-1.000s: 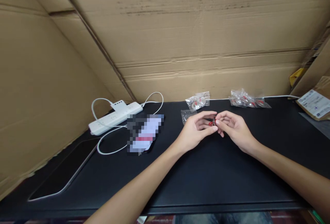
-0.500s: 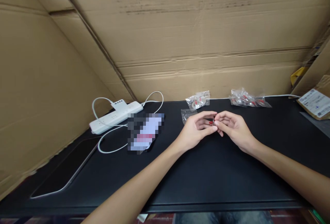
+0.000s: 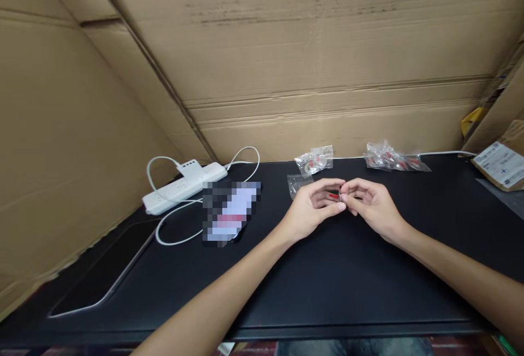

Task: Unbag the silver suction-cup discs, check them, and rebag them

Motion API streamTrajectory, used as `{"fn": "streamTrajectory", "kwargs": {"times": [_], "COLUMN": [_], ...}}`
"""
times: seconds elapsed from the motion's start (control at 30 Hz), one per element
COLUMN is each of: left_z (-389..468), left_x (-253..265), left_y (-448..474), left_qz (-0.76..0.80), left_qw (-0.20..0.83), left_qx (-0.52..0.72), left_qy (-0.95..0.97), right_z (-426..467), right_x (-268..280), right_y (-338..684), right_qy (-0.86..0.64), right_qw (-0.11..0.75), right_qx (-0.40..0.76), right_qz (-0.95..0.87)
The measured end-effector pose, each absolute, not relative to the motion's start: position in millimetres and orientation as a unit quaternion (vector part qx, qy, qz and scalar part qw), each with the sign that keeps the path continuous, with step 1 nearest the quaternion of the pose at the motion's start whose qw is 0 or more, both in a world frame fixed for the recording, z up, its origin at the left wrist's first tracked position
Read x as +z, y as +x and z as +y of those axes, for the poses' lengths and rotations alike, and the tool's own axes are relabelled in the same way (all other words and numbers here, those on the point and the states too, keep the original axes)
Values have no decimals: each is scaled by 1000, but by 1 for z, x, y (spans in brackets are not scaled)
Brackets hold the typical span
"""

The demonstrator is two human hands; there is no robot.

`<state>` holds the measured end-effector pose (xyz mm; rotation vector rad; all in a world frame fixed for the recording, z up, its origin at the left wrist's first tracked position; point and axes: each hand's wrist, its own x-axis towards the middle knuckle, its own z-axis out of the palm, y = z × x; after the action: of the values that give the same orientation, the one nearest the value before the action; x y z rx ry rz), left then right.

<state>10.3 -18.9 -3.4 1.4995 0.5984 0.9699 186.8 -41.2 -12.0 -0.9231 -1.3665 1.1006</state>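
Observation:
Both hands meet above the black table. My left hand (image 3: 308, 207) is closed on a small, thin, disc-like piece with a red tab (image 3: 334, 196), its rim between fingertips and thumb. Seen edge-on, the piece does not show its exact kind. My right hand (image 3: 369, 203) pinches it from the other side, thumb and forefinger at its edge. The red part sticks out toward the left palm. Behind my left hand lies a crumpled clear plastic bag (image 3: 298, 182). Farther back, another clear bag (image 3: 314, 160) holds round pale discs with red parts.
Several bagged pieces with red parts (image 3: 393, 158) lie at the back right. A white power strip (image 3: 184, 187) with cables, a blurred-out phone-like object (image 3: 231, 211) and a dark tablet (image 3: 106, 268) are on the left. A labelled package (image 3: 501, 165) sits at the right. Cardboard walls (image 3: 311, 61) surround the table.
The red part between my hands now looks longer and points left, where it looked short and round before. My right fingers have shifted slightly on the piece. Both hands stay in place.

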Motion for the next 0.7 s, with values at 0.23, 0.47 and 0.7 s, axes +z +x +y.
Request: {"fn": "streamTrajectory", "kwargs": {"times": [0.23, 0.47, 0.7], "left_z": [-19, -18, -10], "left_x": [-6, -4, 7], "left_y": [10, 11, 3], "left_qz": [261, 267, 307], "left_qw": [594, 599, 603], "left_qx": [421, 424, 498], "left_qy": [634, 625, 543], "right_z": [-40, -39, -33], "right_x": [-13, -10, -3], "right_y": [189, 192, 211], "right_qy": [-392, -404, -481], "right_qw": [539, 504, 444], "right_qx": [449, 440, 195], "right_qz": [-596, -624, -730]}}
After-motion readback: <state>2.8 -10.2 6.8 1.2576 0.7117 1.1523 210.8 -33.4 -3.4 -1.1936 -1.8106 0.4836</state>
